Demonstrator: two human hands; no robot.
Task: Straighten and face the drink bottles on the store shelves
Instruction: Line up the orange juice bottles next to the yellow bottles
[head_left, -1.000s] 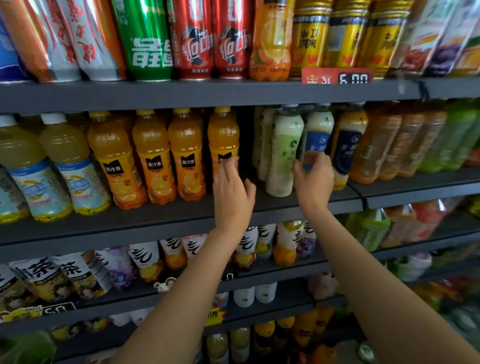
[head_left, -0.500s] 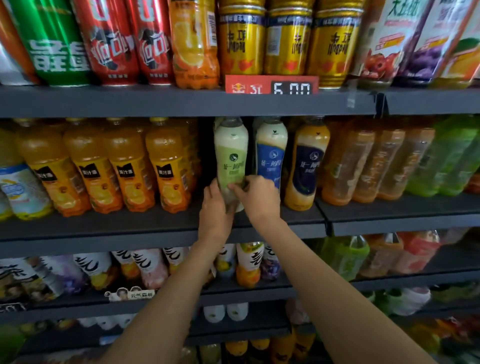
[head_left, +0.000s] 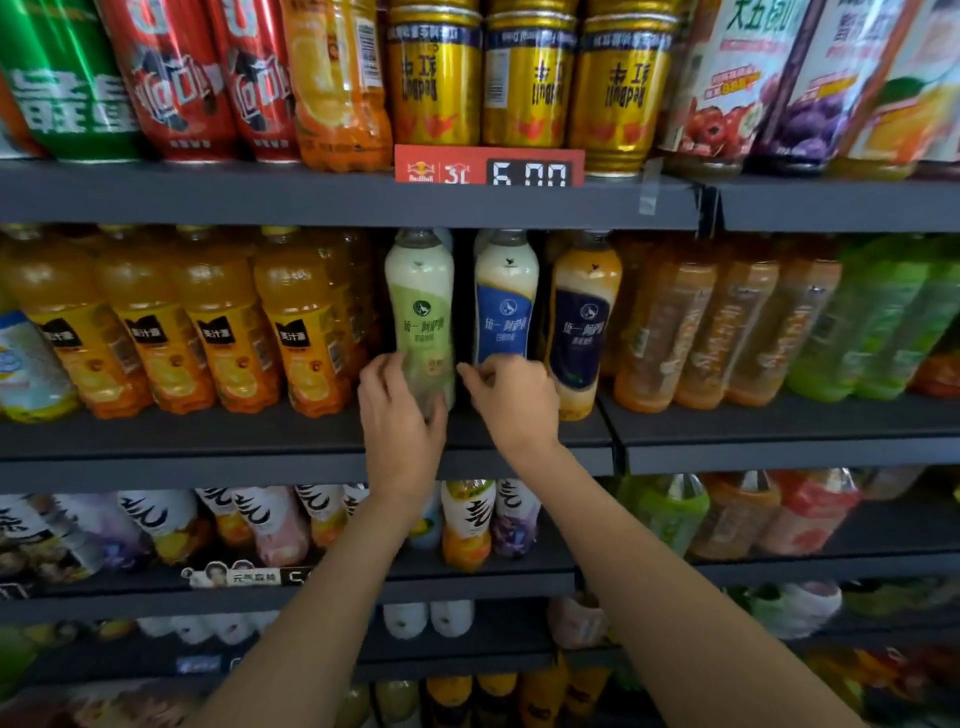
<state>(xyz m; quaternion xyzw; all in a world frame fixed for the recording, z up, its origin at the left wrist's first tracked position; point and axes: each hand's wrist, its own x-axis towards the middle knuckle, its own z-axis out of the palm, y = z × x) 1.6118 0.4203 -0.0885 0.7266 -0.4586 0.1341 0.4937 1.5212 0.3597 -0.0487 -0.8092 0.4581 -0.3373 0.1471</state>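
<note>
Three milk-tea bottles stand side by side on the middle shelf (head_left: 311, 441): a green-label bottle (head_left: 418, 306), a blue-label bottle (head_left: 506, 304) and a dark-navy-label bottle (head_left: 582, 322). All are upright with their labels forward. My left hand (head_left: 402, 431) wraps the base of the green-label bottle. My right hand (head_left: 514, 402) has curled fingers and covers the foot of the blue-label bottle. Its fingertips are at the gap between the green and blue bottles. Whether it grips either bottle is hidden.
Orange juice bottles (head_left: 296, 332) fill the shelf to the left, amber and green tea bottles (head_left: 727, 332) to the right. Cans and a red price tag (head_left: 488, 166) sit on the shelf above. Lower shelves hold more bottles (head_left: 467, 525).
My left hand left the orange juice bottle and took the base of the green-label bottle. My right hand came left beside it. The green-label bottle now stands straight, label forward.
</note>
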